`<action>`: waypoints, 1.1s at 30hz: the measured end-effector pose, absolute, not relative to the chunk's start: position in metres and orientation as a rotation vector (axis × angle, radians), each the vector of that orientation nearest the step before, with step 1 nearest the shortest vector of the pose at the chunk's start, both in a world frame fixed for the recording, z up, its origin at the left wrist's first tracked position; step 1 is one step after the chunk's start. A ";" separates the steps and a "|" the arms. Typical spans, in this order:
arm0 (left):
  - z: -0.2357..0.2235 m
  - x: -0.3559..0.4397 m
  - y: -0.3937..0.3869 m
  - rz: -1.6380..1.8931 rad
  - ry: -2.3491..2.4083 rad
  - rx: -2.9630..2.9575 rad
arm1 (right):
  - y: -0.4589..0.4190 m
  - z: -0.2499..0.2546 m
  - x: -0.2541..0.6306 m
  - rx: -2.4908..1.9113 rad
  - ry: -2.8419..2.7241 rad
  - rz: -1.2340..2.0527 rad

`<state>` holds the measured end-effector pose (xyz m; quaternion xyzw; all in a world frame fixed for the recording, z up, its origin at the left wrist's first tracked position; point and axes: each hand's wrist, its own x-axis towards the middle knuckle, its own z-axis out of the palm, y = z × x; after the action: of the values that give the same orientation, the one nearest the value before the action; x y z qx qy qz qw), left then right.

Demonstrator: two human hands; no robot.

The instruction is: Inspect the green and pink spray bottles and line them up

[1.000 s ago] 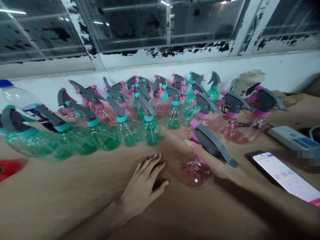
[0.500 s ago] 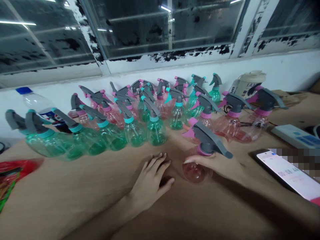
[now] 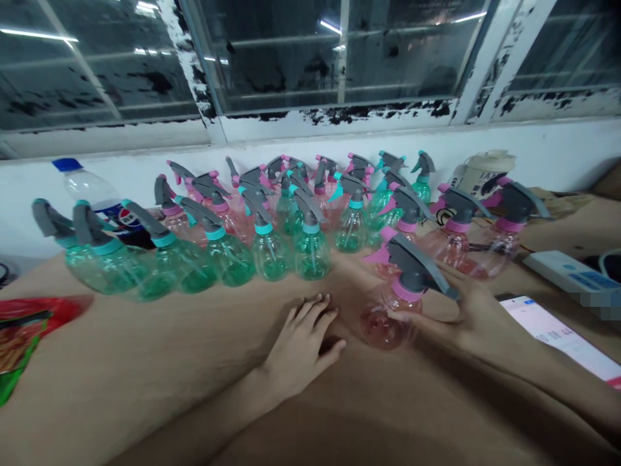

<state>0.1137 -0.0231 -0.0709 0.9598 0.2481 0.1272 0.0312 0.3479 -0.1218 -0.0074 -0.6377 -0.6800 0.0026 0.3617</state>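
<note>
My right hand (image 3: 451,317) is around a pink spray bottle (image 3: 385,323) with a grey trigger head, which stands upright on the table. The thumb lies against its front below the pink collar, while the other fingers are mostly hidden behind the bottle. Flat on the tabletop, palm down with fingers apart, my left hand (image 3: 303,353) is empty, left of that bottle. Beyond it stands a row of green spray bottles (image 3: 313,249) with teal collars. More pink spray bottles (image 3: 458,239) stand behind the held one.
A cola bottle (image 3: 94,194) with a blue cap is at the back left, and a red-and-green packet (image 3: 29,330) at the left edge. On the right lie a phone (image 3: 557,336) showing a timer and a pale box-shaped device (image 3: 570,268). A white tub (image 3: 488,171) stands by the wall.
My right hand has shifted right, its thumb sliding back across the pink bottle's front. The bottle stays about where it was, and my left hand still rests flat. The view has shifted slightly.
</note>
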 end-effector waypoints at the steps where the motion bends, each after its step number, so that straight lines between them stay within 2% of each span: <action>1: -0.071 0.113 -0.023 0.402 0.763 2.953 | -0.121 -0.007 0.349 -1.656 -1.759 0.008; 8: -0.074 0.112 -0.024 0.436 0.773 2.927 | -0.090 -0.003 0.356 -1.760 -1.764 0.061; 12: -0.075 0.112 -0.023 0.442 0.773 2.929 | -0.059 0.002 0.353 -1.752 -1.742 -0.065; 18: -0.075 0.112 -0.023 0.425 0.773 2.922 | -0.025 -0.001 0.351 -1.779 -1.657 -0.023; 33: -0.075 0.112 -0.022 0.439 0.753 2.965 | -0.010 -0.012 0.340 -1.693 -1.506 -0.090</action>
<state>0.1122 -0.0219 -0.0754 0.9591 0.2436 0.1419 0.0256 0.3402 -0.0096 -0.0117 -0.6763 -0.6019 -0.0361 0.4232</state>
